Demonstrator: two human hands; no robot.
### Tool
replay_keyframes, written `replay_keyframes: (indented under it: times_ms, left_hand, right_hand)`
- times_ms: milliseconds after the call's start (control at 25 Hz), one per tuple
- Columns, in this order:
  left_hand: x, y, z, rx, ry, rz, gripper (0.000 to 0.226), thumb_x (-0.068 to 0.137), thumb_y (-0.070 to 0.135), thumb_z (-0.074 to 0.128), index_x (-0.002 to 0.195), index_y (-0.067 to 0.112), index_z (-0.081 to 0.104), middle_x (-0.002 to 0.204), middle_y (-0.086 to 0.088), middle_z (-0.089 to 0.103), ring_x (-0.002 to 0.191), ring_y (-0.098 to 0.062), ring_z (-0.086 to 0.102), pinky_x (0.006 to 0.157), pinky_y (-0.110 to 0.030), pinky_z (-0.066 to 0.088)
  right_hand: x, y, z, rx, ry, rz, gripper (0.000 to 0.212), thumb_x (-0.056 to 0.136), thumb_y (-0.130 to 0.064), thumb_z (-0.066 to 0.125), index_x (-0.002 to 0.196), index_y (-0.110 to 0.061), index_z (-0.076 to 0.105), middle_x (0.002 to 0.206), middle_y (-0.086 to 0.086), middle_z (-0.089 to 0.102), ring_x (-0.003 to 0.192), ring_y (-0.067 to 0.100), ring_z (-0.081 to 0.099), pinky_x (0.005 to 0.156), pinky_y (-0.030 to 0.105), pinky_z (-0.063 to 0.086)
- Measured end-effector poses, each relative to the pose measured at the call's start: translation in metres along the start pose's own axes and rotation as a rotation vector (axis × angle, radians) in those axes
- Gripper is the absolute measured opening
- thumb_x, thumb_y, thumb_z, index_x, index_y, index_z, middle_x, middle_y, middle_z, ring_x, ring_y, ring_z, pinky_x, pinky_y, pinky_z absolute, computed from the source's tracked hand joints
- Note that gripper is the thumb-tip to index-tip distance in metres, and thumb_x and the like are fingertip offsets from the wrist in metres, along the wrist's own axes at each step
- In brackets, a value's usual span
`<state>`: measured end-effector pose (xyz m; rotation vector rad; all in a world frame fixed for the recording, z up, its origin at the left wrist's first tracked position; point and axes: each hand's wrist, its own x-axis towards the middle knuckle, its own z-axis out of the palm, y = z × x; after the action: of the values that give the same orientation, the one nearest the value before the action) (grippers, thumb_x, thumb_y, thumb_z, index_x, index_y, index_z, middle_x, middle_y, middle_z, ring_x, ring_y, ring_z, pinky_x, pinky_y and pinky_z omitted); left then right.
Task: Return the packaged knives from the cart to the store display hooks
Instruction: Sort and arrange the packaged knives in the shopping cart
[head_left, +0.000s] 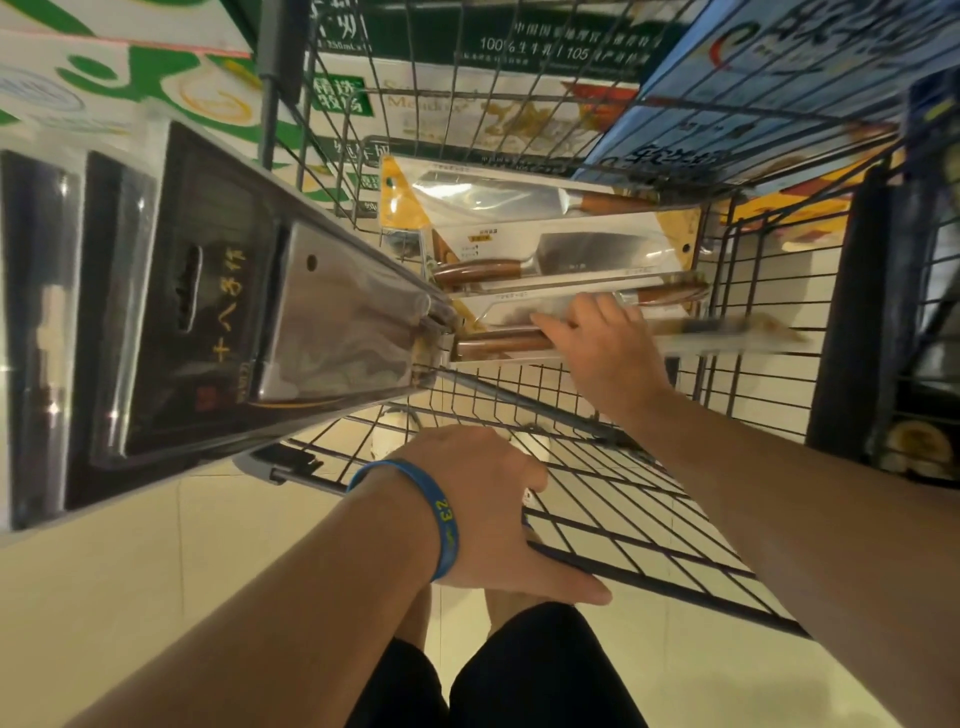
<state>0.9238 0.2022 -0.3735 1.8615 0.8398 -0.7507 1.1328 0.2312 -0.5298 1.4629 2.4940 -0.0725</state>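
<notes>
Open cart (649, 525) top; cleaver box (218, 312) left
</notes>
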Motion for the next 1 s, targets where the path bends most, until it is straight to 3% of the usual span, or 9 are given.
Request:
replay_keyframes:
  times_ms: [80, 240, 360, 440, 520, 600, 680, 840, 1000]
  left_hand:
    - [-0.004, 0.0, -0.001, 0.0, -0.001, -0.012, 0.074, 0.069, 0.089, 0.05, 0.125, 0.041, 0.054, 0.117, 0.013, 0.061, 0.103, -0.017, 0.057, 0.091, -0.037, 0.051]
    - [-0.008, -0.003, 0.0, -0.188, 0.057, -0.044, 0.095, 0.06, 0.101, 0.024, 0.127, 0.042, 0.056, 0.118, 0.011, 0.059, 0.111, -0.017, 0.054, 0.094, -0.038, 0.047]
    - [-0.003, -0.003, -0.016, -0.292, 0.27, -0.073, 0.075, 0.083, 0.084, 0.021, 0.116, 0.033, 0.066, 0.103, 0.006, 0.065, 0.1, -0.016, 0.06, 0.084, -0.036, 0.052]
    - [0.013, -0.001, -0.042, -0.11, 0.419, -0.123, 0.054, 0.094, 0.067, 0.033, 0.114, 0.029, 0.066, 0.095, 0.004, 0.063, 0.093, -0.017, 0.059, 0.073, -0.031, 0.047]
    - [0.031, -0.004, -0.076, 0.088, 0.472, -0.22, 0.041, 0.098, 0.053, 0.042, 0.119, 0.025, 0.063, 0.1, -0.003, 0.061, 0.099, -0.023, 0.055, 0.08, -0.037, 0.044]
    - [0.042, -0.021, -0.101, 0.372, 0.342, -0.393, 0.04, 0.098, 0.042, 0.045, 0.13, 0.02, 0.055, 0.13, -0.011, 0.056, 0.128, -0.033, 0.044, 0.106, -0.055, 0.031]
    - [0.041, -0.042, -0.11, 0.574, 0.152, -0.591, 0.047, 0.095, 0.035, 0.047, 0.138, 0.016, 0.048, 0.144, -0.016, 0.046, 0.138, -0.041, 0.033, 0.113, -0.065, 0.014]
    - [0.033, -0.053, -0.096, 0.495, 0.121, -0.762, 0.021, 0.097, 0.021, 0.042, 0.101, 0.007, 0.057, 0.095, -0.011, 0.058, 0.092, -0.032, 0.054, 0.096, -0.052, 0.043]
    - [0.036, -0.043, -0.074, 0.564, 0.005, -0.777, 0.023, 0.095, 0.006, 0.045, 0.075, -0.003, 0.036, 0.095, -0.021, 0.058, 0.102, -0.039, 0.059, 0.094, -0.064, 0.042]
  right_hand:
    - [0.009, 0.008, 0.0, -0.098, 0.047, -0.018, 0.048, 0.096, -0.016, 0.053, 0.144, -0.017, 0.052, 0.122, 0.014, 0.062, 0.103, 0.032, 0.061, 0.082, 0.044, 0.051]
    - [0.022, -0.001, 0.032, -0.031, -0.245, 0.027, 0.076, 0.094, -0.02, 0.059, 0.161, -0.016, 0.024, 0.155, 0.021, 0.038, 0.136, 0.037, 0.042, 0.109, 0.051, 0.039]
    - [0.03, 0.007, 0.044, 0.007, -0.291, 0.021, 0.106, 0.07, -0.039, 0.085, 0.158, -0.019, 0.029, 0.154, 0.021, 0.038, 0.138, 0.04, 0.04, 0.111, 0.055, 0.036]
    - [0.035, 0.012, 0.045, -0.004, -0.278, -0.009, 0.111, 0.064, -0.046, 0.09, 0.151, -0.019, 0.027, 0.149, 0.024, 0.044, 0.133, 0.045, 0.047, 0.109, 0.061, 0.041]
    - [0.04, 0.01, 0.04, -0.032, -0.302, -0.005, 0.105, 0.065, -0.042, 0.09, 0.142, -0.019, 0.023, 0.135, 0.022, 0.054, 0.119, 0.042, 0.057, 0.1, 0.059, 0.049]
    - [0.042, 0.01, 0.041, 0.015, -0.294, -0.031, 0.103, 0.062, -0.03, 0.093, 0.14, -0.02, 0.026, 0.12, 0.018, 0.059, 0.104, 0.037, 0.062, 0.09, 0.052, 0.055]
    - [0.039, 0.013, 0.044, 0.045, -0.335, -0.082, 0.116, 0.056, -0.03, 0.095, 0.15, -0.022, 0.027, 0.121, 0.016, 0.059, 0.105, 0.034, 0.062, 0.091, 0.048, 0.055]
    - [0.038, 0.016, 0.051, 0.02, -0.361, -0.119, 0.13, 0.06, -0.05, 0.092, 0.159, -0.022, 0.012, 0.143, 0.015, 0.05, 0.124, 0.033, 0.055, 0.106, 0.049, 0.047]
    - [0.039, 0.018, 0.048, -0.02, -0.31, -0.163, 0.127, 0.062, -0.056, 0.088, 0.159, -0.022, 0.012, 0.14, 0.015, 0.053, 0.117, 0.033, 0.059, 0.099, 0.049, 0.051]
